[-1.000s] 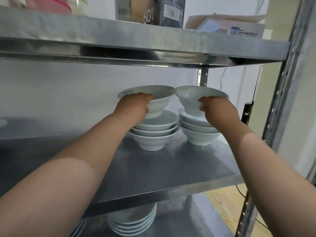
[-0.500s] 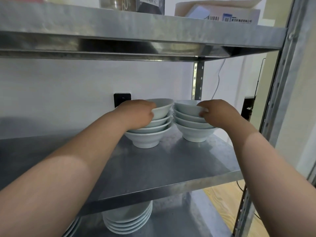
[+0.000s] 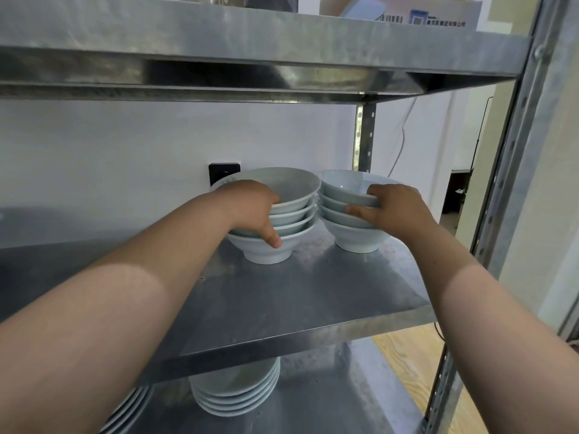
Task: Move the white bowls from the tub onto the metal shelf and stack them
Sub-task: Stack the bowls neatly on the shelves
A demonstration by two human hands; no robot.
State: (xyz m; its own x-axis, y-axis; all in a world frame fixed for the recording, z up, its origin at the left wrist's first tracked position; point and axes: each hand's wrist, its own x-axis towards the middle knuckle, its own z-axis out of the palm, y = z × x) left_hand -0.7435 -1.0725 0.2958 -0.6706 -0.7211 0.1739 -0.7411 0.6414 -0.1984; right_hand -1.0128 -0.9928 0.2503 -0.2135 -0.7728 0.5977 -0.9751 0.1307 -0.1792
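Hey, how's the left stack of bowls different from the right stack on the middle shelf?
The left bowl stack has wider, more flared bowls; the right bowl stack is narrower. The left hand grips the left stack's side, thumb down at its bottom bowl; the right hand holds only the right stack's upper bowls. Both are white, nested upright, side by side on the metal shelf.
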